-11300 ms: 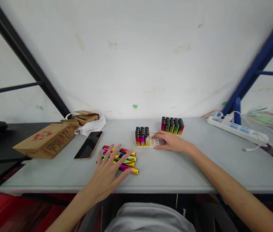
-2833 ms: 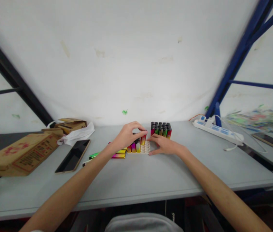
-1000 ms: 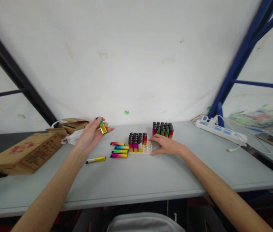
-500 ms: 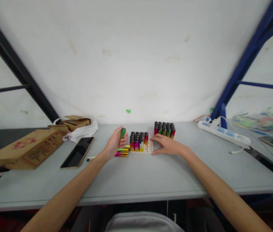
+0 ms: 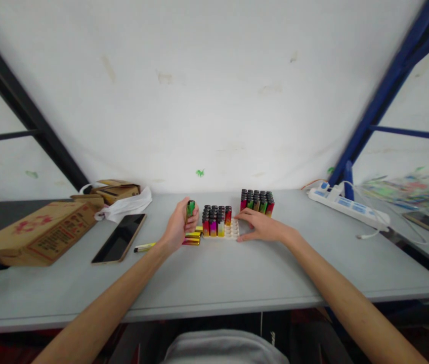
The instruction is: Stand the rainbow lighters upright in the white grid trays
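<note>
My left hand (image 5: 184, 222) is closed around a green lighter (image 5: 190, 208) held upright, its top showing above the fingers. Just to its right, a white tray with round holes (image 5: 231, 232) rests on the table. Several upright lighters with black tops (image 5: 213, 222) fill its left part, and a red one (image 5: 228, 216) stands at the back beside bare holes. My right hand (image 5: 258, 226) grips the tray's right end between thumb and fingers. Loose lighters (image 5: 191, 239) lie under and beside my left hand, partly hidden by it, and a yellow one (image 5: 145, 247) lies farther left.
Behind my right hand stands a block of upright lighters (image 5: 257, 202). On the left are a phone (image 5: 119, 238), a cardboard box (image 5: 36, 232) and a white plastic bag (image 5: 127, 206). A white power strip (image 5: 349, 207) with cables lies at the right.
The view has shifted slightly. My left hand still holds the green lighter, with its wrist shifted a little so more of the yellow lighter shows. My right hand stays at the tray.
</note>
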Motion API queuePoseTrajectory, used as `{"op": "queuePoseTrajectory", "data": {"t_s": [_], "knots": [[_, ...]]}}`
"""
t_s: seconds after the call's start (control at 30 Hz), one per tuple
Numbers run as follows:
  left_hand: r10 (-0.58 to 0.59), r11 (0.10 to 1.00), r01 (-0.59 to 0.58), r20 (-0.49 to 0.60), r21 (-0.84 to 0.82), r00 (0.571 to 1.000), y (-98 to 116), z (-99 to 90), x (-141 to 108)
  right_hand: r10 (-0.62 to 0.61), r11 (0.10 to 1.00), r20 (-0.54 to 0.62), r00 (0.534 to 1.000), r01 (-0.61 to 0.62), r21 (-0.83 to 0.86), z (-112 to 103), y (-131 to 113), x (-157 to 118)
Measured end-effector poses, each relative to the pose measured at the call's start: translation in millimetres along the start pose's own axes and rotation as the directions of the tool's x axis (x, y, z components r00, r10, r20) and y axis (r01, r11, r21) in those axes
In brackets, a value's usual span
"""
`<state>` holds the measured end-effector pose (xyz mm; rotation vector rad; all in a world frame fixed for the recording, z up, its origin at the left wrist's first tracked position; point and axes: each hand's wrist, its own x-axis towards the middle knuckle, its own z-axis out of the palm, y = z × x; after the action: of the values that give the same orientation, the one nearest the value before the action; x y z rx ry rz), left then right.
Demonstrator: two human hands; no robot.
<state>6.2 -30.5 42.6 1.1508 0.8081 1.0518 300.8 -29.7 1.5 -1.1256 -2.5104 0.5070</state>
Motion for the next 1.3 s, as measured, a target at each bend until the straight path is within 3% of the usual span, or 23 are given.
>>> {"op": "queuePoseTrajectory", "data": {"t_s": [0.27, 0.43, 0.5, 0.67, 0.73, 0.87, 1.3], "knots": [[0.261, 0.932, -0.289, 0.152, 0.216, 0.953, 24.1, 24.8, -7.2, 0.005, 0.999, -0.002, 1.000, -0.005, -0.032, 0.3, 0.3, 1.3], [0.321, 0.786, -0.445, 0.332, 0.428, 0.887, 34.7, 47.0, -4.4, 0.004, 1.000, -0.003, 1.000, -0.004, -0.030, -1.2, -2.6, 0.9], [0.336, 0.691, -0.502, 0.383, 0.521, 0.860, 34.2, 49.6, 2.9, 0.001, 0.999, -0.007, 1.000, -0.001, -0.034, -1.0, -2.7, 0.8], [0.368, 0.275, -0.619, 0.514, 0.736, 0.775, 20.1, 43.0, 21.9, -0.010, 1.000, -0.020, 1.000, 0.009, -0.025, 0.7, -1.1, 1.0], [0.338, 0.206, -0.615, 0.534, 0.761, 0.775, 12.4, 39.6, 25.8, -0.014, 1.000, -0.026, 1.000, 0.014, -0.027, 0.9, -1.0, 0.9], [0.300, 0.175, -0.592, 0.530, 0.787, 0.793, 4.4, 36.3, 26.5, -0.010, 1.000, -0.014, 1.000, 0.010, -0.027, 0.2, -2.3, 0.4], [0.145, -0.068, -0.549, 0.553, 0.833, 0.820, 24.9, 48.2, 14.4, -0.002, 1.000, -0.003, 1.000, 0.002, -0.022, 0.8, -0.2, 1.5]]}}
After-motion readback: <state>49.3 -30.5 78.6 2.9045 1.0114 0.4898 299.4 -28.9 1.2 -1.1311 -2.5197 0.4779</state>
